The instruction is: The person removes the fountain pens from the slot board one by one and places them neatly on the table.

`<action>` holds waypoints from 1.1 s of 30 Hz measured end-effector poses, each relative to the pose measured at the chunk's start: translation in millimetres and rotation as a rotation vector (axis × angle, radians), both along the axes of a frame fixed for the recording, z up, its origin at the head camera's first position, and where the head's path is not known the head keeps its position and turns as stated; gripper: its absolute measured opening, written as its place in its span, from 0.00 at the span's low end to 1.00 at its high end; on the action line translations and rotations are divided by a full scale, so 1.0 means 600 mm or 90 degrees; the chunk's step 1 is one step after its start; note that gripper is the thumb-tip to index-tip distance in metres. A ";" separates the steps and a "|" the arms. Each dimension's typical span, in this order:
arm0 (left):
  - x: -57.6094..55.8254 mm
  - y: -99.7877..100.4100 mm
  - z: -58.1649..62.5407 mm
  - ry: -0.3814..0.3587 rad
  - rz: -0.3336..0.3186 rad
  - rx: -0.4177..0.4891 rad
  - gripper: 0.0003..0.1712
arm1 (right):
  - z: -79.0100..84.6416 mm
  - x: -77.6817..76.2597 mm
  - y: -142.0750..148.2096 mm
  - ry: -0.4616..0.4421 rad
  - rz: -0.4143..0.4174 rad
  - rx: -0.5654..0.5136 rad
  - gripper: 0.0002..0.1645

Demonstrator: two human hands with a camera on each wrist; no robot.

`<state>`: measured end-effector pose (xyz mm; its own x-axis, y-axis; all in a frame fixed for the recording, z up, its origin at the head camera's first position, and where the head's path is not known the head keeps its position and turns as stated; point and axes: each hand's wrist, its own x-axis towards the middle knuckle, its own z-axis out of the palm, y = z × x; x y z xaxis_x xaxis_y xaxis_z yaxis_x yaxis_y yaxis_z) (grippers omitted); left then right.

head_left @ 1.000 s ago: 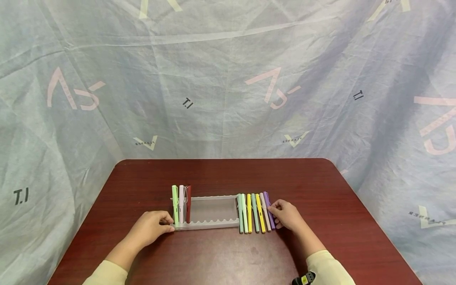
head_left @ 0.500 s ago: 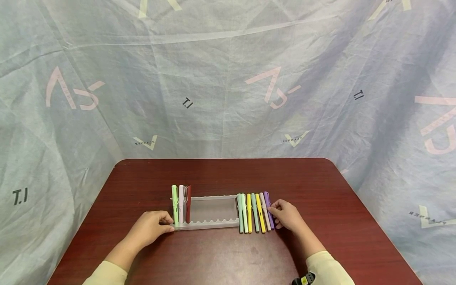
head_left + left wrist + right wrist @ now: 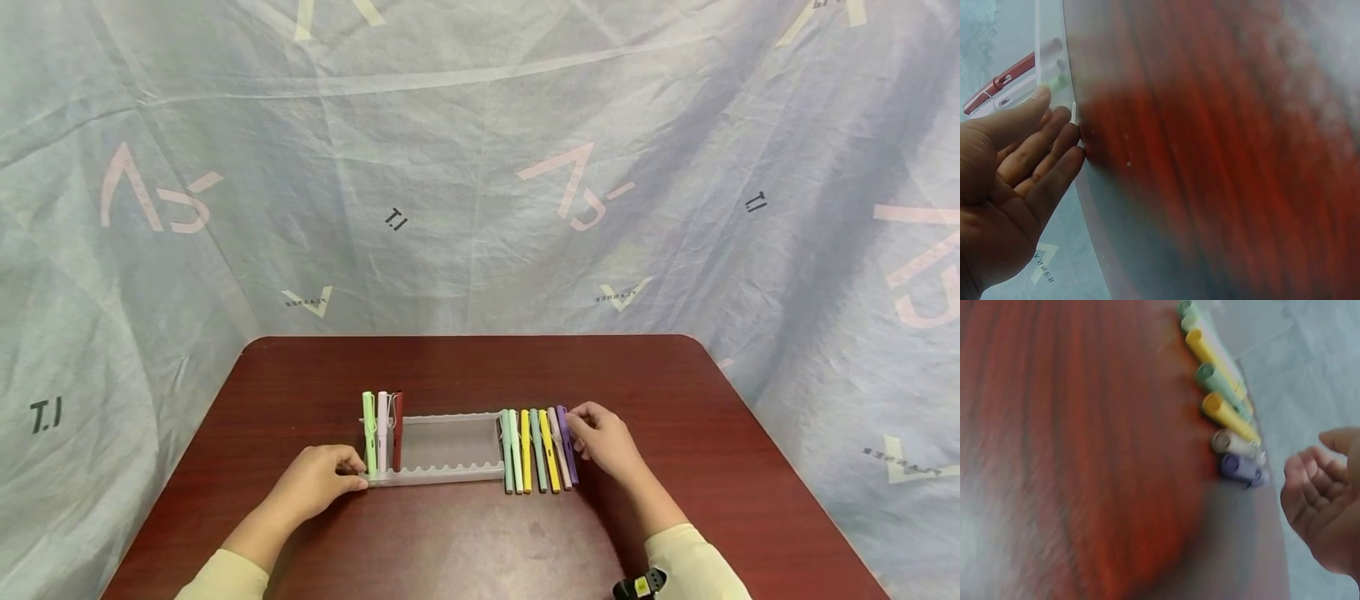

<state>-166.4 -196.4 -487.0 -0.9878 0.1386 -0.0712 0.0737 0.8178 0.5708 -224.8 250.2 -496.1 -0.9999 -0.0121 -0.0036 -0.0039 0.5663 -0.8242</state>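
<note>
My left hand [image 3: 318, 475] grips the near left corner of a clear plastic pen tray [image 3: 450, 477], thumb at its front wall in the left wrist view. Three capped pens stand in the tray's left notches: a light green pen [image 3: 369, 433], a pale pink pen [image 3: 382, 433] and a dark red pen [image 3: 397, 433]. Right of the tray lies a row of pens, with a purple pen [image 3: 567, 446] at its right end. My right hand [image 3: 606, 437] is beside that pen's cap end, fingers bent loosely; in the right wrist view, its thumb and fingers stand apart.
Several pens lie side by side against the tray's right end: mint ones [image 3: 507, 450], yellow ones [image 3: 526, 450], a grey-green pen [image 3: 537, 450] and a greyish-pink pen [image 3: 558, 450]. The dark red-brown table [image 3: 465, 542] meets a hanging grey cloth [image 3: 465, 250] at the back.
My right hand has moved from the purple pen's middle toward its cap end, away from my body. The purple pen's lower end has shifted slightly left. My left hand and the tray stay put.
</note>
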 end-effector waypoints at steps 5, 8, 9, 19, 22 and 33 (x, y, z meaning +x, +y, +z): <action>0.001 -0.002 0.000 -0.001 0.000 0.002 0.07 | 0.019 0.005 -0.034 -0.024 0.096 -0.089 0.19; 0.001 -0.001 0.000 0.001 0.001 0.005 0.07 | 0.029 0.013 -0.059 -0.036 0.145 -0.109 0.17; 0.001 -0.001 0.000 0.002 0.002 0.006 0.07 | 0.029 0.015 -0.067 -0.035 0.159 -0.109 0.17; 0.001 -0.001 0.000 0.004 -0.001 0.003 0.07 | 0.013 0.016 -0.129 -0.006 0.252 -0.092 0.21; 0.000 -0.001 0.000 0.007 -0.003 0.001 0.07 | 0.013 0.019 -0.148 -0.005 0.270 -0.071 0.21; 0.000 -0.001 0.002 0.013 -0.005 0.004 0.07 | 0.001 0.017 -0.217 0.005 0.284 -0.028 0.19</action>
<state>-166.6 -196.7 -485.8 -0.9878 0.1473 -0.0498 0.0924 0.8134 0.5743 -214.3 120.1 -495.5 -0.8968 -0.4422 0.0144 -0.2466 0.4726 -0.8461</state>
